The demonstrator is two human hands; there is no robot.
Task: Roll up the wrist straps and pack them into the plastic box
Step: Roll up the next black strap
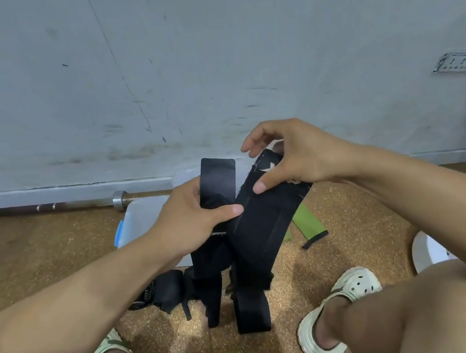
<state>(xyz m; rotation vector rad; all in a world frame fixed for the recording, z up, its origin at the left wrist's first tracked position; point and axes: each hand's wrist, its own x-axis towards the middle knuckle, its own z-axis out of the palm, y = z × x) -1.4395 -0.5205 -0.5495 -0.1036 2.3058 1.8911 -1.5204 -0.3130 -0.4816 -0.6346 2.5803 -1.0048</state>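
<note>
Together we hold two black wrist straps up over the floor (37,257), between our knees. Our left hand (189,218) grips the left strap (216,179), fingers curled round it, thumb pressing across. Our right hand (290,156) pinches the right strap (262,227) near its top, thumb in front. Behind our left hand, the plastic box (145,216) sits on the floor beside a green strap (308,222).

My only feed is the head camera, looking forward and steeply down from close above the person's forearms and knees, wide-angle, taking in the cork floor (39,266) below and the wall (201,41) ahead.
</note>
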